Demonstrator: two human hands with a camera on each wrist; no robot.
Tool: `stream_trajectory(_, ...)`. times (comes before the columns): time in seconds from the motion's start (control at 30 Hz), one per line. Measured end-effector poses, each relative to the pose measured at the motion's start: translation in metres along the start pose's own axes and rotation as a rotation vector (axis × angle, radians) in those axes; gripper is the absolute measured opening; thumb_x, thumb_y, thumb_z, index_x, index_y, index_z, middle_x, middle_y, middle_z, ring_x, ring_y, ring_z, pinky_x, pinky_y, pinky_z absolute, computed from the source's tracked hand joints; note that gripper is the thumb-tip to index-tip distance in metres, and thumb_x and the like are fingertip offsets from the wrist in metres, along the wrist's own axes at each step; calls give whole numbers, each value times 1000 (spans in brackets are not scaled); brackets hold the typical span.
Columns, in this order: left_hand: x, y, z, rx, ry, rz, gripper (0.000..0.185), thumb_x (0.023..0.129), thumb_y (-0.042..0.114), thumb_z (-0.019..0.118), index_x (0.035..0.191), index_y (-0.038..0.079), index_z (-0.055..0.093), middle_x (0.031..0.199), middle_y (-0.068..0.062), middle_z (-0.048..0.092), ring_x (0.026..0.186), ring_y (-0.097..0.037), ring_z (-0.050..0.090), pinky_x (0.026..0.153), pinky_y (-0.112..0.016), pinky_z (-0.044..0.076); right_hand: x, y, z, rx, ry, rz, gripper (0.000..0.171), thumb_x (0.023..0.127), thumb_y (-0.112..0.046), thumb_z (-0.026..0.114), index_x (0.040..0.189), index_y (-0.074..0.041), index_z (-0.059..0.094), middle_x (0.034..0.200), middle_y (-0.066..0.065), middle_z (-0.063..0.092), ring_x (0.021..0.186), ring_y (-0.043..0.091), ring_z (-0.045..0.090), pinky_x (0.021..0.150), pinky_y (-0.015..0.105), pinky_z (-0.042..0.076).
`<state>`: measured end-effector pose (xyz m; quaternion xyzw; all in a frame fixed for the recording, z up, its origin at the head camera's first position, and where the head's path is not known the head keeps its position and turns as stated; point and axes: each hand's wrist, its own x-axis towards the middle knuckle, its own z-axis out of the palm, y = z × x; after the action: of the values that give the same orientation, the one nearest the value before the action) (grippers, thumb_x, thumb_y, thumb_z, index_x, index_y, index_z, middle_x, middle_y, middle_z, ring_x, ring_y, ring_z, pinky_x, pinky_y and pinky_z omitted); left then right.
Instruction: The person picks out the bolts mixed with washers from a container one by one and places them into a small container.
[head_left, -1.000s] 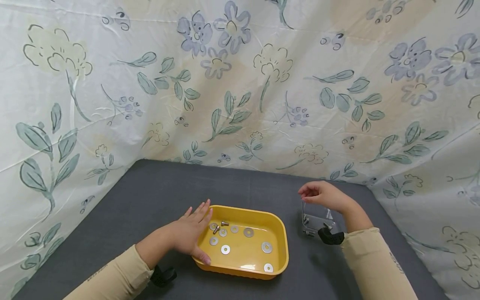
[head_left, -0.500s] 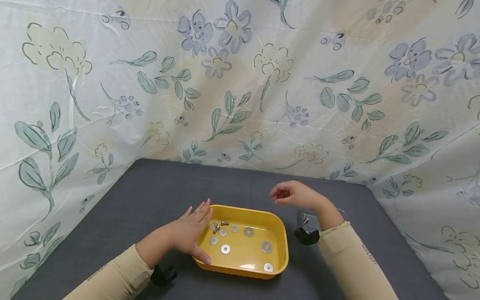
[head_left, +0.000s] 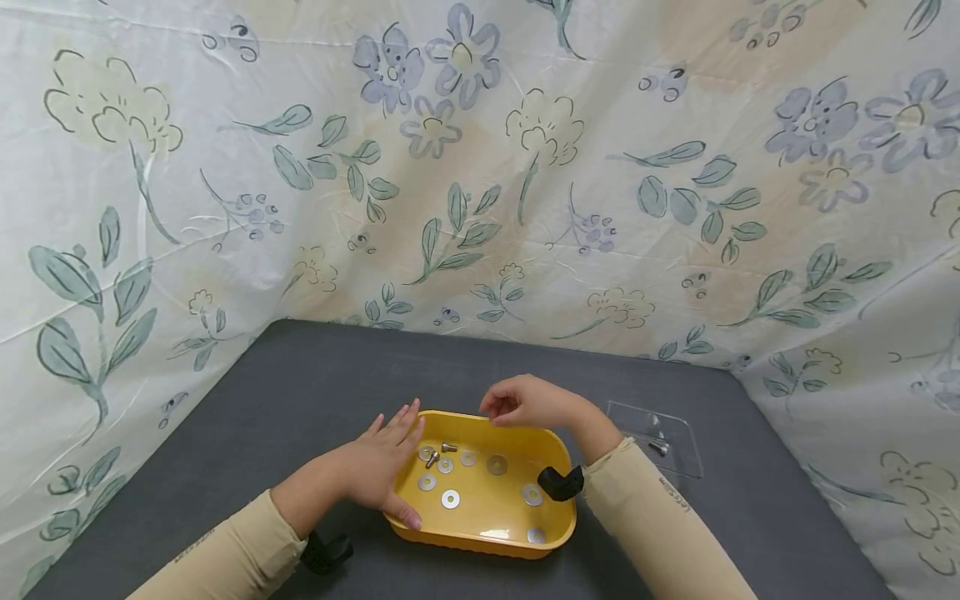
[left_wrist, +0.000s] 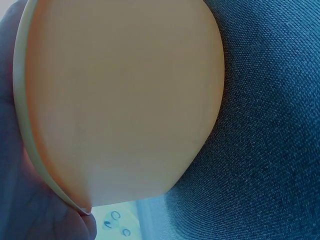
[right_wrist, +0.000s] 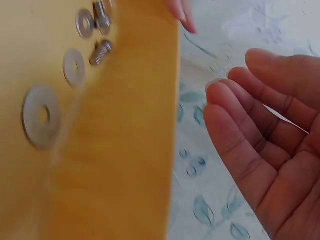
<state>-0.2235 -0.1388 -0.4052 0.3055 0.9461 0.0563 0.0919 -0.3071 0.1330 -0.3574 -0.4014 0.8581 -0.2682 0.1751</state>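
Note:
My left hand (head_left: 371,471) rests on the left rim of a yellow plastic tray (head_left: 480,521), fingers spread and straight, thumb over the near left corner. In the left wrist view the tray's outer wall (left_wrist: 125,100) stands beside that hand. Inside lie two short screws (head_left: 448,447) and several flat washers (head_left: 450,499) of different sizes. Over the tray's far rim hovers my right hand (head_left: 536,402). The right wrist view shows this hand (right_wrist: 280,135) with loosely bent fingers and nothing between them, apart from the tray's wall.
To the right, behind the right forearm, a clear plastic container (head_left: 697,460) holds some metal screws (head_left: 658,447). Everything stands on a dark grey cloth surface (head_left: 337,367). A floral curtain (head_left: 465,167) rises around the back and sides.
My right hand has moved left from the clear container to above the tray's far rim. The container is now more visible. My left hand has stayed on the tray.

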Motion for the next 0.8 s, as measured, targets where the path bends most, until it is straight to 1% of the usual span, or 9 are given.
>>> stream_trajectory(0.1, 0, 0, 0, -4, -2, -1, 130, 55, 87, 50, 146, 2, 10, 151, -13, -12, 139, -28, -4, 108, -54, 7, 8, -4, 8, -16, -34, -13, 21, 88, -13, 62, 107, -6, 64, 84, -8, 60, 77, 10, 55, 72, 23, 49)
stream_trajectory(0.33, 0, 0, -1, 6, -11, -2, 129, 56, 86, 49, 146, 3, 10, 151, -13, -12, 139, -29, -4, 108, -53, 7, 22, -15, 23, -84, -99, -15, 27, 87, -14, 63, 113, -6, 62, 84, -9, 59, 75, 7, 54, 73, 20, 47)
stream_trajectory(0.43, 1, 0, -1, 12, -14, -2, 129, 56, 86, 49, 146, 4, 9, 151, -13, -14, 139, -29, -3, 108, -53, 7, 27, -16, 29, -119, -137, 2, 31, 87, -15, 63, 117, -6, 60, 83, -10, 60, 74, 4, 54, 72, 19, 46)
stream_trajectory(0.57, 1, 0, -1, 7, -14, -1, 129, 56, 86, 49, 146, 4, 9, 151, -13, -14, 139, -30, -3, 108, -53, 7, 33, -16, 37, -135, -181, 34, 37, 87, -15, 64, 122, -7, 57, 81, -11, 59, 73, 2, 55, 70, 18, 46)
stream_trajectory(0.63, 1, 0, -1, 9, -14, -1, 129, 56, 87, 48, 146, 4, 8, 151, -13, -14, 139, -30, -3, 108, -53, 7, 36, -15, 41, -152, -195, 33, 34, 86, -13, 63, 119, -6, 58, 77, -10, 57, 68, 3, 54, 65, 17, 44)
stream_trajectory(0.73, 1, -1, 0, 12, -14, 0, 130, 55, 88, 47, 147, 4, 8, 151, -13, -15, 139, -28, -4, 108, -53, 7, 40, -14, 47, -207, -207, 29, 24, 85, -11, 63, 109, -6, 61, 66, -8, 51, 58, 5, 48, 56, 17, 39)
stream_trajectory(0.8, 2, -1, 1, 21, -16, 1, 130, 55, 88, 46, 147, 5, 7, 151, -12, -15, 139, -27, -6, 108, -53, 7, 42, -14, 51, -243, -212, 36, 17, 85, -10, 63, 102, -6, 61, 61, -6, 47, 54, 6, 45, 52, 18, 36)
